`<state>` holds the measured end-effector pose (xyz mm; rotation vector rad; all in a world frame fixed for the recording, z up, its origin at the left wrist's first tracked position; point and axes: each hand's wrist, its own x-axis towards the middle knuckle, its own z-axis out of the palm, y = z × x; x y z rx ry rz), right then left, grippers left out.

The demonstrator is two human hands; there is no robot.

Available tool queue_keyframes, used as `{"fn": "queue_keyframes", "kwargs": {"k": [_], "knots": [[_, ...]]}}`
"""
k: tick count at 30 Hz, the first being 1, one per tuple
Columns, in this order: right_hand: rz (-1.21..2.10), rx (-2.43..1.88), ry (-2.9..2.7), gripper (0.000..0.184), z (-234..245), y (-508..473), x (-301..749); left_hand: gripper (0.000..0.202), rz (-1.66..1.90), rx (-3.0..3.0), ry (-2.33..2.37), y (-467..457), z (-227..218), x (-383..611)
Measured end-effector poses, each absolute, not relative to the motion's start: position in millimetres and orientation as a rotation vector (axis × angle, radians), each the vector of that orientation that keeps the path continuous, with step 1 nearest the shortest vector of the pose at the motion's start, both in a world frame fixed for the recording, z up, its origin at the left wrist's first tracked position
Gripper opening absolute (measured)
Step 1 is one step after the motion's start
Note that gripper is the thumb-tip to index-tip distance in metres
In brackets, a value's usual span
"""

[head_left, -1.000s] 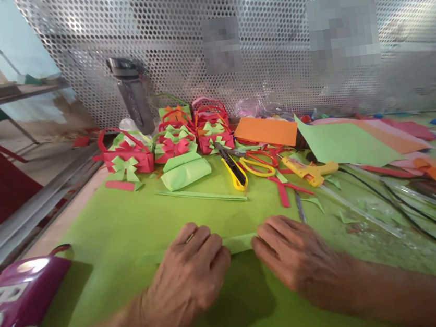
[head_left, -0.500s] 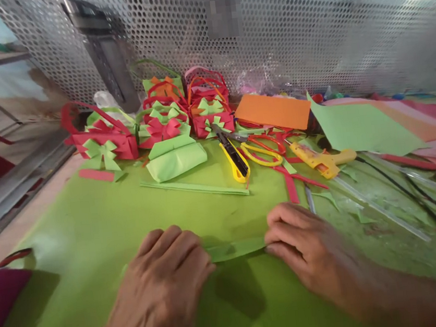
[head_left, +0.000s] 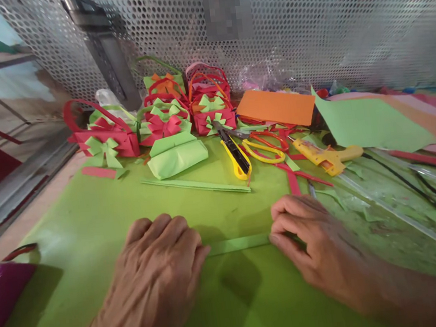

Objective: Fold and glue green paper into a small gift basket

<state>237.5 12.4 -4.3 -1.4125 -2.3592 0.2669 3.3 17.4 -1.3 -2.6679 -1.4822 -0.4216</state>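
Observation:
A narrow green paper strip (head_left: 239,243) runs level between my two hands, low over the green tabletop. My left hand (head_left: 161,272), fingers curled, grips its left end and hides it. Thumb and fingers of my right hand (head_left: 309,237) pinch the other end. Beyond the hands lie a second, folded green strip (head_left: 197,185) and a light green folded paper box (head_left: 178,158). To the right of that box are a yellow box cutter (head_left: 236,153) and yellow-handled scissors (head_left: 264,153).
Several red and green paper baskets (head_left: 107,139) stand at the back, near a grey bottle (head_left: 105,55). On the right are a yellow glue gun (head_left: 325,156) with a black cord, an orange sheet (head_left: 274,107) and a green sheet (head_left: 374,122). A purple item (head_left: 4,293) sits at the left edge.
The strip, bowed before, now looks straight and flatter. My right hand has shifted slightly right and my left hand slightly left. The view has tilted a little.

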Motion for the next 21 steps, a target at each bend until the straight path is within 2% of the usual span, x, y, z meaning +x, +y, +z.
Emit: {"fn": "queue_keyframes", "kwargs": {"k": [4,11,21], "knots": [[0.29,-1.4,-2.439,0.024,-1.1,13.0,237.2,0.025,-0.244,-2.685,-1.483,16.1,8.2,7.5],[0.289,-1.474,-2.34,0.018,-5.4,18.1,234.3,0.026,-0.325,-2.691,-1.388,12.9,5.6,6.3],[0.257,-1.482,-2.379,0.019,-5.9,19.3,236.8,0.026,-0.383,-2.68,-1.413,8.7,-1.0,-0.5]]}}
